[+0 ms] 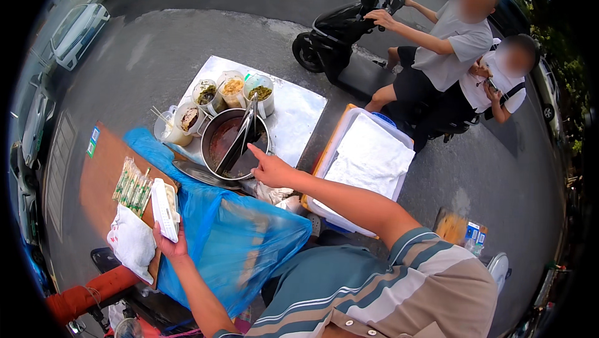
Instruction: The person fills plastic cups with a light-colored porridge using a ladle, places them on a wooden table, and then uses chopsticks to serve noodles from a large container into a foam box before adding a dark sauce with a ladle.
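My left hand [171, 243] is closed around a white foam takeout box [163, 213], its lid raised and pale food partly showing inside. My right hand [273, 171] holds nothing; its index finger points toward the round metal pot [203, 144], with the other fingers curled. Dark reddish liquid fills the pot, and metal tongs [253, 108] lean in it. Several clear containers stand around its far side, among them one with yellowish chopped food [232, 87] and one with green chopped food [260, 93]. A metal lid [203, 173] lies partly under the pot's near left side.
Thin wrapped chopsticks [132, 187] and a white plastic bag [131, 238] lie on a brown board [100, 173]. Blue plastic sheeting [231, 232] covers the near middle. To the right is a tub with white cloth [371, 157]. Two people sit on a black scooter [346, 32] beyond it.
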Available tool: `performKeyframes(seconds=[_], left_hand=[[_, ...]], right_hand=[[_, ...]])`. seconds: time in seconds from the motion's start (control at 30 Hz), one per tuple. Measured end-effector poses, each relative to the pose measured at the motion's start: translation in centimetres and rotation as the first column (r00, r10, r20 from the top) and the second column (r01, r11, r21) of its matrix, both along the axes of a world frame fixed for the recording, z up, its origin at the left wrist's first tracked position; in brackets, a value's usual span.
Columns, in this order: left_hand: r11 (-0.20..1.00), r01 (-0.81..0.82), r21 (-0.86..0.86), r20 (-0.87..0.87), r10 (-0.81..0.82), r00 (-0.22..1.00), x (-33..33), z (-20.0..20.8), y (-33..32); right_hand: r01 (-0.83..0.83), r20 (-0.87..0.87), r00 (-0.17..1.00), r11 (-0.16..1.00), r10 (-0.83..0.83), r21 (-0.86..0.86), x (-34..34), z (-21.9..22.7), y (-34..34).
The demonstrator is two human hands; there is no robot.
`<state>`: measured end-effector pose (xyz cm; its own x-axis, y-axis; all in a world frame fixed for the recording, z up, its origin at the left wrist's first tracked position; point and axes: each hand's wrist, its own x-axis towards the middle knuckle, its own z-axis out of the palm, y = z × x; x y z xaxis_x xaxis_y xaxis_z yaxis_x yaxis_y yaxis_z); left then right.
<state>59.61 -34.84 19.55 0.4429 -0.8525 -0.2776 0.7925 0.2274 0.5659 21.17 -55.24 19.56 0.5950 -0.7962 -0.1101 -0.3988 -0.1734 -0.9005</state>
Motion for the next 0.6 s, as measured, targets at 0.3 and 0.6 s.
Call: performKeyframes(seconds=[0.3,0.6], left_hand=[[0.999,0.029,-0.022,-0.046,-0.03,0.998,9.5,-7.1,-5.4],[1.0,0.006,0.0,0.083,-0.006,0.997,8.7,-5.2,-6.9]], right_hand=[[-0.043,-0.15,0.986,0.985,0.069,0.169,2.2,-3.9,-2.4],[0.043,-0.331,0.936,0.895,0.119,0.445,3.0,-11.4,1.5]])
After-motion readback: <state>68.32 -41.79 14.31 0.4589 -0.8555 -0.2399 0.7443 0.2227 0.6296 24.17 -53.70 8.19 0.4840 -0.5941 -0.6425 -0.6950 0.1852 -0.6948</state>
